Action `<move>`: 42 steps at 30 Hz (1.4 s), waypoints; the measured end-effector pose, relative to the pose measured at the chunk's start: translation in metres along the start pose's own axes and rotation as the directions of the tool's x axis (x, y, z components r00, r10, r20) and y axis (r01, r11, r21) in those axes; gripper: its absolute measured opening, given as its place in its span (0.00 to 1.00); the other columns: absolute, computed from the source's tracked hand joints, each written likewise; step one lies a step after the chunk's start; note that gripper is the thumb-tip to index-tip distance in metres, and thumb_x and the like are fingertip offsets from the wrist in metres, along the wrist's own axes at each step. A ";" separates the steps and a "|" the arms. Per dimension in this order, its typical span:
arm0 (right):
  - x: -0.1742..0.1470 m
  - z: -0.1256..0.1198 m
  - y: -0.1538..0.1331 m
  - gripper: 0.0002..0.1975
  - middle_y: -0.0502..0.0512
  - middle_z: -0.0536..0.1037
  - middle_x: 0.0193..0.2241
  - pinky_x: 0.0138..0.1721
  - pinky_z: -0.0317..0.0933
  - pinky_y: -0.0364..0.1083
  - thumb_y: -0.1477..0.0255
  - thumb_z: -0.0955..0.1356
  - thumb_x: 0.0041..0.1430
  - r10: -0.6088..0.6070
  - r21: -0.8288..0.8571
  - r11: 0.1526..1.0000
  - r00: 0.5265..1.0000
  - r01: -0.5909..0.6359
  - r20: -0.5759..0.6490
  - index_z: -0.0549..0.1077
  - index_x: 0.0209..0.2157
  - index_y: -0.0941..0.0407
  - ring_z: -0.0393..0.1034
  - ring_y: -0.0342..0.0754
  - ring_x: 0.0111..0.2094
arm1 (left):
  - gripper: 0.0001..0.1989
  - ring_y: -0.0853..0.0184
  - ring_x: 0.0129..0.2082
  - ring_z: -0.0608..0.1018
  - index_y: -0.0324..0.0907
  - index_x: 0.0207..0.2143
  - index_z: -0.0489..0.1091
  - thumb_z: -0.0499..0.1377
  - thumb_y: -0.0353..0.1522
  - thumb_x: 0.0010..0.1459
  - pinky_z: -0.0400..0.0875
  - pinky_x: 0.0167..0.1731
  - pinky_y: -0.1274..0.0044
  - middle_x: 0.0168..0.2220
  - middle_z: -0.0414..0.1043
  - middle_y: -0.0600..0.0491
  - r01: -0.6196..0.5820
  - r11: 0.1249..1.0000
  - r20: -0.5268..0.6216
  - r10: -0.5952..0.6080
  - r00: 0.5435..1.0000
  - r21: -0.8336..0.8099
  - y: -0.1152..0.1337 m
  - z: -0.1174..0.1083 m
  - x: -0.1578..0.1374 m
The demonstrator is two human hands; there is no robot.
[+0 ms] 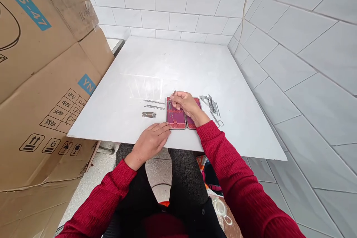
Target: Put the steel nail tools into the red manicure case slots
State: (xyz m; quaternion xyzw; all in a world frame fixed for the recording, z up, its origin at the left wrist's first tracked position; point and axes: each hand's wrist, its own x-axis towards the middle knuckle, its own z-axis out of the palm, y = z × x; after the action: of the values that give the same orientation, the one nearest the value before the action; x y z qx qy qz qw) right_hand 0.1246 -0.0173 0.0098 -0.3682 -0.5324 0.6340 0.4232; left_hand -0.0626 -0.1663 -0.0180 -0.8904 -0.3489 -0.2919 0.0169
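Observation:
An open manicure case (177,123) with a red trim and purple lining lies near the front edge of the table. My right hand (185,104) is over its left half, thumb and fingers pinched on a slim metal manicure tool (174,92); the tool's kind is hidden by the fingers. Elastic loops run across the lining below the fingertips. My left hand (153,139) lies flat, fingers stretched together, with its fingertips at the case's lower left corner. Left of the case are nail clippers (148,115) and several thin metal tools (155,107).
Right of the case sits a pile of metal tools (212,104), with small scissors (219,122) beside it. A large cardboard box (55,81) stands along the left side of the white table (178,59). Tiled walls (173,0) border the back and right.

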 end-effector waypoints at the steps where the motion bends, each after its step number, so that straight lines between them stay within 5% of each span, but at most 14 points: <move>1: 0.000 -0.001 0.000 0.17 0.46 0.71 0.16 0.18 0.51 0.38 0.61 0.77 0.46 0.001 -0.003 1.000 1.000 -0.001 -0.004 0.70 0.24 0.56 0.57 0.37 0.16 | 0.14 0.60 0.60 0.76 0.39 0.54 0.73 0.53 0.27 0.70 0.74 0.59 0.63 0.56 0.77 0.46 0.001 1.000 -0.002 -0.001 1.000 -0.005 0.000 0.000 0.000; 14: -0.002 -0.003 -0.004 0.22 0.45 0.70 0.23 0.18 0.46 0.37 0.59 0.80 0.43 0.077 0.235 0.969 0.997 -0.077 0.011 0.70 0.28 0.56 0.59 0.36 0.20 | 0.14 0.59 0.60 0.76 0.40 0.55 0.72 0.53 0.27 0.71 0.74 0.59 0.63 0.57 0.77 0.46 0.017 1.000 0.014 -0.017 1.000 0.005 0.001 -0.001 0.001; 21: -0.004 -0.010 -0.010 0.17 0.38 0.58 0.18 0.15 0.37 0.36 0.64 0.78 0.51 0.133 0.314 0.934 0.981 -0.172 0.141 0.70 0.33 0.55 0.43 0.34 0.15 | 0.14 0.59 0.59 0.76 0.39 0.54 0.72 0.54 0.27 0.70 0.73 0.59 0.63 0.57 0.76 0.46 0.016 1.000 0.019 -0.016 1.000 0.003 0.001 -0.002 0.001; 26: -0.002 -0.010 -0.010 0.17 0.42 0.65 0.21 0.16 0.44 0.36 0.63 0.79 0.51 0.128 0.350 0.925 0.988 -0.151 0.088 0.70 0.31 0.56 0.51 0.34 0.18 | 0.14 0.59 0.59 0.76 0.40 0.54 0.73 0.54 0.27 0.70 0.74 0.58 0.63 0.57 0.76 0.47 0.025 1.000 0.015 -0.025 1.000 0.004 0.001 -0.001 0.002; 35: -0.003 -0.016 -0.006 0.18 0.47 0.70 0.21 0.16 0.43 0.38 0.57 0.74 0.58 0.052 -0.010 0.999 0.997 -0.053 -0.063 0.75 0.30 0.59 0.53 0.35 0.17 | 0.14 0.59 0.59 0.76 0.39 0.55 0.72 0.54 0.27 0.70 0.74 0.58 0.63 0.57 0.77 0.46 0.001 1.000 0.005 -0.001 1.000 0.031 0.000 0.000 0.001; 42: 0.002 -0.028 -0.004 0.22 0.50 0.73 0.17 0.15 0.42 0.39 0.59 0.76 0.56 0.010 -0.206 0.978 0.989 -0.041 -0.150 0.70 0.18 0.57 0.49 0.35 0.15 | 0.13 0.58 0.58 0.77 0.38 0.54 0.72 0.54 0.27 0.70 0.75 0.58 0.63 0.56 0.77 0.46 -0.020 0.999 -0.001 0.020 1.000 0.045 0.000 -0.002 0.002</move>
State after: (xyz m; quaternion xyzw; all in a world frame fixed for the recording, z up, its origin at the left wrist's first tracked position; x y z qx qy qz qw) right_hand 0.1505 -0.0051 0.0090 -0.4634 -0.5581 0.5512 0.4123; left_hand -0.0621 -0.1652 -0.0156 -0.8931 -0.3464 -0.2843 0.0398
